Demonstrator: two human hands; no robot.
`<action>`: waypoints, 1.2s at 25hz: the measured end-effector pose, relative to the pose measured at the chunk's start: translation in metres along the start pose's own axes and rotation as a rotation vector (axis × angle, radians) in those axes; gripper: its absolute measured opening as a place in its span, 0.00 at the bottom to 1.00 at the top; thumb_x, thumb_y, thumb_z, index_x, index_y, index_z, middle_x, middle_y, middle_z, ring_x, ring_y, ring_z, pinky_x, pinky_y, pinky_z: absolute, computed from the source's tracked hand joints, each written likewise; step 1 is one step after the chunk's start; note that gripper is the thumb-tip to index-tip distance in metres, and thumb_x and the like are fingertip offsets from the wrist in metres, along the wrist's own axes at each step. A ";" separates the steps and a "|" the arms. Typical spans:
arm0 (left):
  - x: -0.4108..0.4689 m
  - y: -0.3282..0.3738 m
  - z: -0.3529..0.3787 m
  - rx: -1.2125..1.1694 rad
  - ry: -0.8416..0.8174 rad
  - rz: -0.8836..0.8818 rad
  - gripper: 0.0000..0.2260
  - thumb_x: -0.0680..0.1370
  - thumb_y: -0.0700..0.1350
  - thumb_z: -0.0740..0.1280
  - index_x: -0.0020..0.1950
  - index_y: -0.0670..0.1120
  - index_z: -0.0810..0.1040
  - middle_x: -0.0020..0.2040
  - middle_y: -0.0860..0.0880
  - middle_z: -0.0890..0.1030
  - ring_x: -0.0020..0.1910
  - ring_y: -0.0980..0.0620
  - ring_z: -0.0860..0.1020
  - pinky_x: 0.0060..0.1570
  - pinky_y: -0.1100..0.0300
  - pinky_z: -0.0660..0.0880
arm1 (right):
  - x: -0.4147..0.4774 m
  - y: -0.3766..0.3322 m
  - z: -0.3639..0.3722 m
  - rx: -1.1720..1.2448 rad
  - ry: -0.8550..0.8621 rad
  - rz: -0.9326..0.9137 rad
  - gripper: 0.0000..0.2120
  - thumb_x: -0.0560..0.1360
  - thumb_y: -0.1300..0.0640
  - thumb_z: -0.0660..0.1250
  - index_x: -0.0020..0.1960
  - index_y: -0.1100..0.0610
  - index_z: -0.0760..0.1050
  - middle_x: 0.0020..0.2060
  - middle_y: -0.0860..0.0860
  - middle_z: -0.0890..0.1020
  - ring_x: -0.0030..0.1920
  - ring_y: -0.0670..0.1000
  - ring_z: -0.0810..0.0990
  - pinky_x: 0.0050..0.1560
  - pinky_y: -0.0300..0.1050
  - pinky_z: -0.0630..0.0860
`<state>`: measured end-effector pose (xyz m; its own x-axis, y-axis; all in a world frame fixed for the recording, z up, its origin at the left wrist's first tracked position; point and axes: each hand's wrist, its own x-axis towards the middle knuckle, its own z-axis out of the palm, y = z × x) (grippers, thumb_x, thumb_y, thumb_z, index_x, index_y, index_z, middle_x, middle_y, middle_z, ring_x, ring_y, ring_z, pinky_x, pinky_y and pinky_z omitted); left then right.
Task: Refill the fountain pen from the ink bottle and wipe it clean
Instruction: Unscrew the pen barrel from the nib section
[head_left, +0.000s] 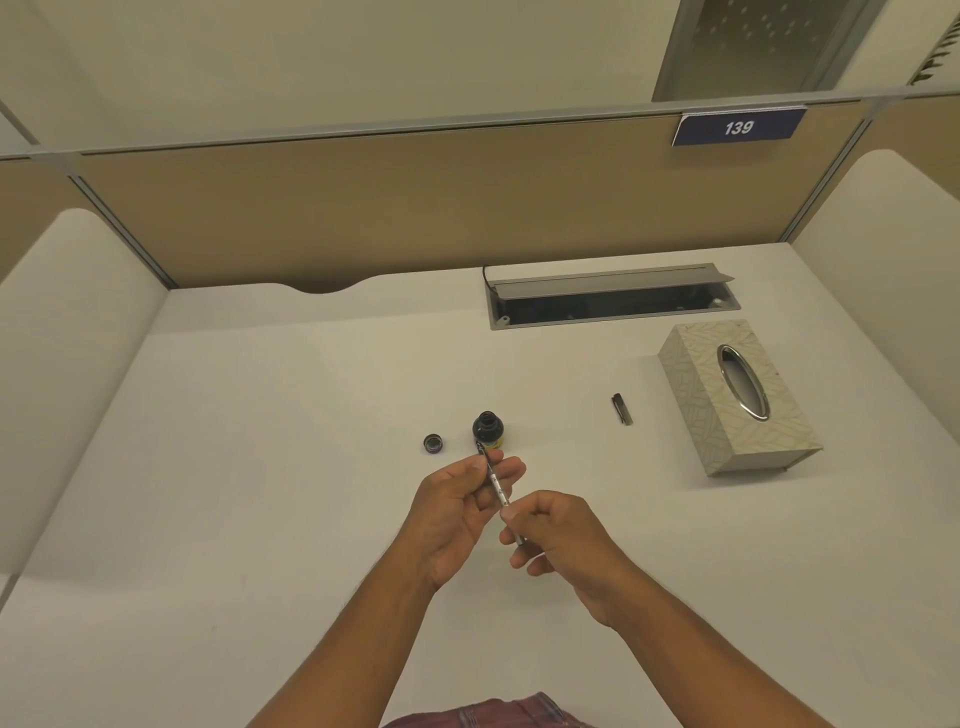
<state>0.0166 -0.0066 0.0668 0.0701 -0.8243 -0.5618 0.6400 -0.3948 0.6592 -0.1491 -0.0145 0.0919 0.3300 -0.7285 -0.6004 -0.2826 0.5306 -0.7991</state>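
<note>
A slim fountain pen (494, 480) is held between both hands above the white desk, its tip pointing toward the ink bottle. My left hand (457, 512) pinches its front part near the tip. My right hand (558, 535) grips its rear end. Just beyond the pen's tip stands the small dark ink bottle (488, 429), uncapped. Its round cap (433, 443) lies on the desk to the bottle's left. A dark pen cap (622, 409) lies further right.
A patterned tissue box (727, 410) sits at the right. Behind it an open grey cable tray (608, 296) is set into the desk (260, 467). Beige partition walls enclose the desk at the back and sides.
</note>
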 end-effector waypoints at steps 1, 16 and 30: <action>0.000 0.000 0.000 -0.005 0.001 0.000 0.13 0.88 0.40 0.60 0.66 0.35 0.80 0.61 0.36 0.87 0.64 0.41 0.86 0.66 0.48 0.78 | 0.000 0.001 -0.001 0.000 0.015 -0.009 0.06 0.78 0.52 0.73 0.48 0.55 0.82 0.40 0.51 0.87 0.37 0.51 0.83 0.41 0.45 0.77; 0.000 0.000 -0.001 -0.013 -0.006 0.005 0.14 0.88 0.40 0.59 0.67 0.34 0.79 0.61 0.35 0.87 0.64 0.40 0.85 0.68 0.46 0.77 | 0.003 0.000 -0.001 0.010 0.016 0.008 0.07 0.79 0.53 0.72 0.52 0.56 0.83 0.43 0.52 0.88 0.39 0.52 0.85 0.43 0.47 0.79; -0.004 0.004 0.002 -0.086 -0.018 -0.001 0.14 0.88 0.39 0.58 0.67 0.33 0.79 0.63 0.33 0.85 0.64 0.37 0.85 0.62 0.45 0.83 | 0.004 -0.001 0.002 0.060 0.031 0.024 0.12 0.81 0.47 0.69 0.51 0.56 0.83 0.44 0.53 0.89 0.38 0.52 0.85 0.42 0.48 0.79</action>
<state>0.0174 -0.0063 0.0728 0.0558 -0.8312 -0.5531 0.7031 -0.3606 0.6128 -0.1456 -0.0166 0.0905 0.2956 -0.7278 -0.6188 -0.2354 0.5723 -0.7855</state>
